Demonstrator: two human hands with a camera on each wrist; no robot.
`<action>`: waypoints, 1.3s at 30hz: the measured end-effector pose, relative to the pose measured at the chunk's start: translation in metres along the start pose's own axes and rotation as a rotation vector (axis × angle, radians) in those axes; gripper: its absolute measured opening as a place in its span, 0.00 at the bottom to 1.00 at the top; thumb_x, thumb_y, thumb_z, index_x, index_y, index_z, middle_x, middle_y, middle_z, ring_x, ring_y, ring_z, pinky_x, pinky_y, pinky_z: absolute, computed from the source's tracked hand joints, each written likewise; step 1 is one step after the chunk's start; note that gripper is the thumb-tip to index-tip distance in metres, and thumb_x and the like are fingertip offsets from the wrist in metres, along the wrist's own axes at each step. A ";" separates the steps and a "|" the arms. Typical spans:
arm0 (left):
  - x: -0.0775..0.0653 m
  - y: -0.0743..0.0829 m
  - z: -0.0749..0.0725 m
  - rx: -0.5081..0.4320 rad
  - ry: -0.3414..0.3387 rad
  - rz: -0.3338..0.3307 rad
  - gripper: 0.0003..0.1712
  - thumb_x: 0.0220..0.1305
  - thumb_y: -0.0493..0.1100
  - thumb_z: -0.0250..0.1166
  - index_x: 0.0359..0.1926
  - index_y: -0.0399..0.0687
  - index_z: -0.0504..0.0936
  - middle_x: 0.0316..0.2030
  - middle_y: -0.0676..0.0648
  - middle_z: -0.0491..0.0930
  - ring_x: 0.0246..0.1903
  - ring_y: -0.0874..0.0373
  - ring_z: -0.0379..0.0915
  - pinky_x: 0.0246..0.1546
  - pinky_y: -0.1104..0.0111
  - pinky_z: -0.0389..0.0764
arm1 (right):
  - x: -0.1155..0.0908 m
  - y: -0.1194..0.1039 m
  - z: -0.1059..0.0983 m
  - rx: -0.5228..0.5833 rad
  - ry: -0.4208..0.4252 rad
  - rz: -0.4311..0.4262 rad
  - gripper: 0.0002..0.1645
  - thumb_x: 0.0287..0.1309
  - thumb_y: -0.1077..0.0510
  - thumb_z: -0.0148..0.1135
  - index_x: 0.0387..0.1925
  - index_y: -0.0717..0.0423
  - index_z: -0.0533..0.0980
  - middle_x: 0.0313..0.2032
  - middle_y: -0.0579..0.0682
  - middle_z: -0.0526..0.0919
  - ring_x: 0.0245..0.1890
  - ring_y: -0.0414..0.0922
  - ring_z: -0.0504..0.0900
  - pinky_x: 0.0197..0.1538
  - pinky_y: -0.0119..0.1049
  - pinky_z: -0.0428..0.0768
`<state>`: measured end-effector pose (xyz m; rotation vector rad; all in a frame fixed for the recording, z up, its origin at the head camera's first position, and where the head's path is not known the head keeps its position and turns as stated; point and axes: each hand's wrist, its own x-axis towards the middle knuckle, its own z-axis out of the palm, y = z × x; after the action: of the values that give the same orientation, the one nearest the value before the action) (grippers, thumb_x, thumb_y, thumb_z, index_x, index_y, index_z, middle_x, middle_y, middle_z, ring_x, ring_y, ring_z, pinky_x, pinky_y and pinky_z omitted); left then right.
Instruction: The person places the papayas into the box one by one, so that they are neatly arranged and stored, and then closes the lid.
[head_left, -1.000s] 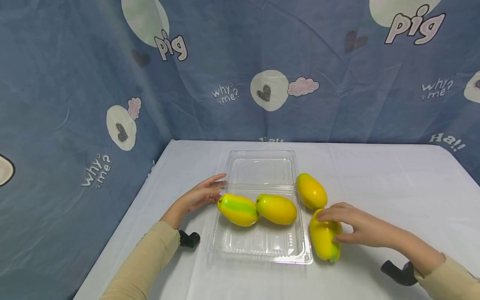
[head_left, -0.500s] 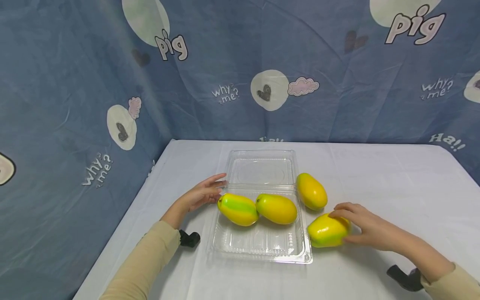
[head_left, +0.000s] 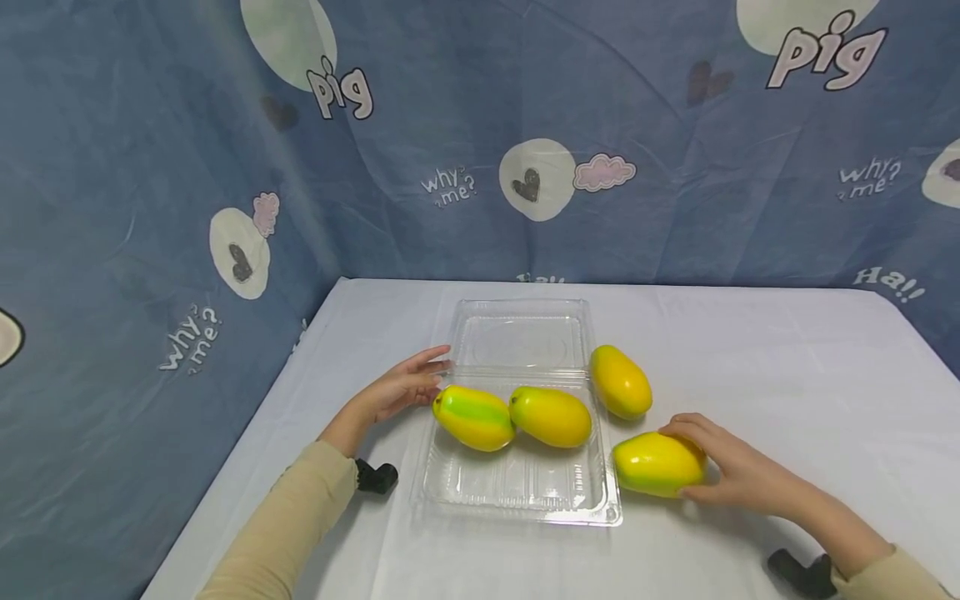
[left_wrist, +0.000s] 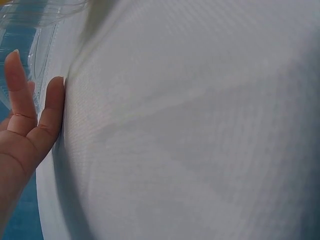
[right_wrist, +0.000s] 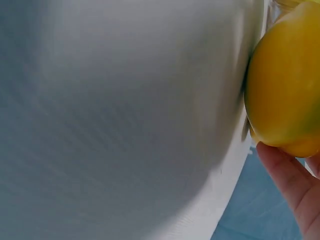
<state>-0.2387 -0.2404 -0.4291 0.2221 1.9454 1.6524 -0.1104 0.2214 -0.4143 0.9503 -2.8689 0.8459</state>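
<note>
My right hand (head_left: 738,467) grips the rounded right end of a yellow-green mango (head_left: 651,464), fingers over its far side and thumb at its near side. In the right wrist view that mango (right_wrist: 287,85) fills the right edge, with a fingertip against it. The mango lies sideways by the right rim of a clear plastic clamshell box (head_left: 517,492). Two more mangoes, one with a green stripe (head_left: 474,418) and one mostly yellow (head_left: 551,417), lie across the box's base. My left hand (head_left: 397,392), fingers extended, is at the box's left side near the hinge.
Behind the gripped mango, another yellow mango (head_left: 622,382) lies beside the box's right edge. The box's lid (head_left: 522,333) is folded back flat. A white cloth covers the table (head_left: 787,358), and a blue printed curtain (head_left: 420,100) hangs behind it.
The gripped mango has turned from pointing toward me to lying sideways, its free end toward the box. My right hand moved slightly right and nearer with it. My left hand stayed put.
</note>
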 end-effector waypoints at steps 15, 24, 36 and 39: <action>-0.003 0.003 0.000 -0.011 0.004 -0.009 0.36 0.64 0.41 0.53 0.71 0.52 0.49 0.69 0.39 0.49 0.39 0.59 0.71 0.43 0.66 0.70 | 0.008 -0.006 -0.028 0.045 0.155 -0.017 0.39 0.34 0.58 0.76 0.52 0.55 0.69 0.49 0.50 0.73 0.45 0.27 0.67 0.37 0.33 0.78; -0.003 0.005 0.002 -0.013 0.004 -0.010 0.36 0.64 0.41 0.53 0.71 0.52 0.49 0.69 0.39 0.49 0.39 0.59 0.71 0.43 0.66 0.70 | 0.023 -0.042 -0.019 0.146 0.213 0.035 0.37 0.39 0.59 0.74 0.54 0.54 0.68 0.50 0.48 0.72 0.45 0.29 0.68 0.41 0.32 0.77; -0.003 0.001 0.000 0.002 0.006 -0.011 0.36 0.65 0.40 0.52 0.71 0.52 0.49 0.69 0.40 0.50 0.39 0.59 0.70 0.44 0.65 0.70 | 0.050 -0.096 0.013 0.224 0.287 -0.024 0.37 0.37 0.59 0.74 0.53 0.53 0.68 0.50 0.45 0.71 0.44 0.37 0.70 0.44 0.32 0.76; -0.001 0.000 -0.001 0.002 0.008 -0.012 0.35 0.65 0.40 0.53 0.71 0.53 0.50 0.69 0.41 0.50 0.40 0.58 0.70 0.44 0.65 0.70 | 0.056 -0.109 0.021 0.229 0.283 -0.026 0.37 0.36 0.57 0.74 0.52 0.54 0.68 0.51 0.47 0.71 0.47 0.40 0.70 0.47 0.36 0.76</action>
<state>-0.2382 -0.2422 -0.4285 0.2049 1.9507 1.6462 -0.0926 0.1071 -0.3696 0.8040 -2.5555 1.2178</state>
